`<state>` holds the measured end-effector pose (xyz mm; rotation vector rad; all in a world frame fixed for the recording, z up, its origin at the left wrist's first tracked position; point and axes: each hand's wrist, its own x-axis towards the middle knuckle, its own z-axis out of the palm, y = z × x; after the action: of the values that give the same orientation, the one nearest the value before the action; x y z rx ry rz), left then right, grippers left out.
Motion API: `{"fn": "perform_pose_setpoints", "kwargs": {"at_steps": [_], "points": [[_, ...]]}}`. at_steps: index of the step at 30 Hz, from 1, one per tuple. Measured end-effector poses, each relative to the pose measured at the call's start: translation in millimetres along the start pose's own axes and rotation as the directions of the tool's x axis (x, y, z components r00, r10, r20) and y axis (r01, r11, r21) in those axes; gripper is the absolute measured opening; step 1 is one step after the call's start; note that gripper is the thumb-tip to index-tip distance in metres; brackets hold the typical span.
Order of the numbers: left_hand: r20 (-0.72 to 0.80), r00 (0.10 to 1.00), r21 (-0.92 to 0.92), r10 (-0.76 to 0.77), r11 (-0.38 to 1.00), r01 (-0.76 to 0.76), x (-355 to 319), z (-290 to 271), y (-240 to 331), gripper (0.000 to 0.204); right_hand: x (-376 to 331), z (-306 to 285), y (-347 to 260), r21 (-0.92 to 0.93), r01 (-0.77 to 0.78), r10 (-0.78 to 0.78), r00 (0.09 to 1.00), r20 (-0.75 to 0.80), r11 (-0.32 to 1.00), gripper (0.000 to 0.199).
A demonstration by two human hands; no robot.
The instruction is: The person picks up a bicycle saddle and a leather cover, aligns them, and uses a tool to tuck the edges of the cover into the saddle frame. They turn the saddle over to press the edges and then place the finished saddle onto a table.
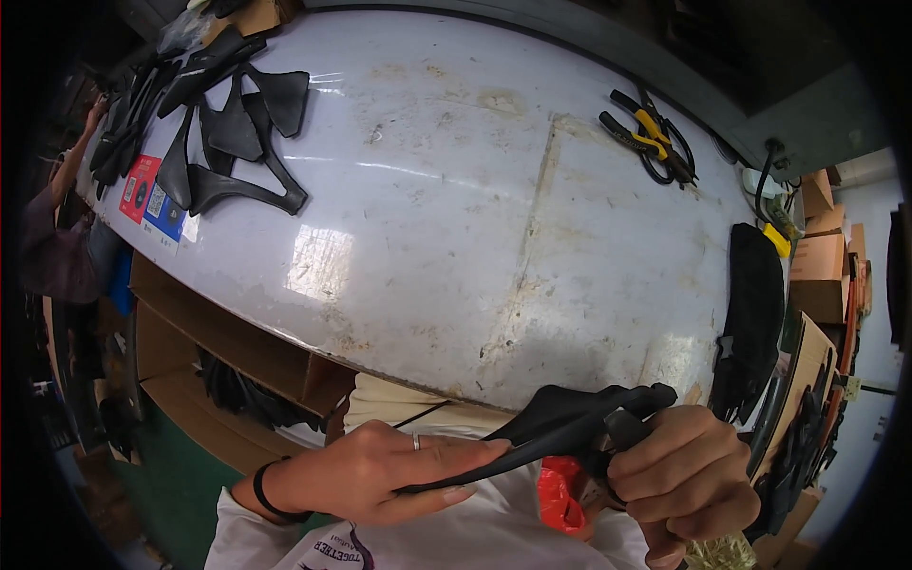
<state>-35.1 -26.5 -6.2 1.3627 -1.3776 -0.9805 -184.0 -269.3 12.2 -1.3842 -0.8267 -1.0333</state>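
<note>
Close to my body, at the table's near edge, is a long, curved black molded piece point(560, 427). My left hand point(385, 470) is closed on its left end, fingers stretched along it and thumb below. My right hand point(686, 475) makes a fist at the other end. A dark, blunt-ended thing pokes out of that fist against the piece; most of it is hidden by the fingers, so its kind is unclear.
Several similar black pieces point(237, 133) lie heaped at the table's point(408, 237) far left, near another person's arm point(71, 161). Yellow-and-black pliers point(641, 133) rest at the far right. A black pouch point(755, 309) lies along the right edge. Cardboard boxes point(218, 418) stand below left.
</note>
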Motion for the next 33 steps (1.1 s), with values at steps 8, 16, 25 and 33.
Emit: {"fn": "perform_pose_setpoints", "kwargs": {"at_steps": [8, 16, 25, 33], "points": [[-0.219, 0.976, -0.286, 0.005, 0.956, -0.069, -5, -30, 1, 0.038, -14, 48, -31, 0.108, -0.353, 0.327, 0.649, -0.687, 0.929, 0.036], [-0.195, 0.926, -0.447, -0.324, 0.870, 0.210, 36, 29, -25, 0.024, -23, 64, 11, -0.019, -0.278, 0.261, 0.920, -0.292, 0.960, 0.036], [-0.242, 0.925, -0.323, -0.292, 0.924, 0.207, 40, 37, -40, 0.015, -17, 55, 28, 0.004, -0.277, 0.275, 0.958, 0.081, 0.961, 0.026], [-0.222, 0.949, -0.286, -0.224, 0.945, 0.156, 45, 37, -39, 0.016, -11, 58, 32, 0.107, -0.352, 0.349, 0.936, 0.048, 0.930, 0.020]]}}
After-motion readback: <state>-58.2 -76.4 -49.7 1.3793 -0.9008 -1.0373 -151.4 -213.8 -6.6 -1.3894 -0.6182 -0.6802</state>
